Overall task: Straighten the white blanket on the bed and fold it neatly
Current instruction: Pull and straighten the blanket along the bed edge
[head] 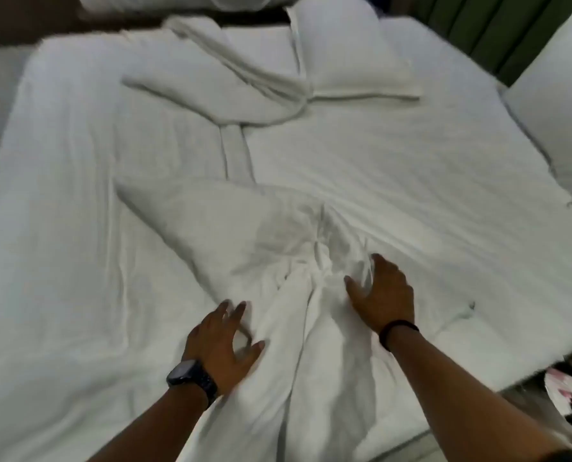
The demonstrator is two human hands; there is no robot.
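So the white blanket [311, 201] is spread over pretty much the whole bed [544, 105], but it's nowhere near flat. There's a bunched-up ridge running down the middle toward the near edge, with a triangular flap folded over just left of it, and another folded-back flap further up near the pillow [348, 51] at the far end.

Left hand [223, 345] is pressed down on the blanket just left of that ridge, fingers [241, 310] spread open and flat on the fabric, not pinching anything as far as I can see. Dark watch [193, 378] on that wrist.

Right hand [382, 295] is on the other side of the ridge, a bit further up the bed, fingers also open and splayed, thumb pushing into the wrinkled fabric. Black band [396, 331] on that wrist. The two hands are close together with the bunched part between them.

Green headboard [497, 31] shows top right, and there's some blurry clutter [564, 391] off the bed's right corner, can't tell what it is
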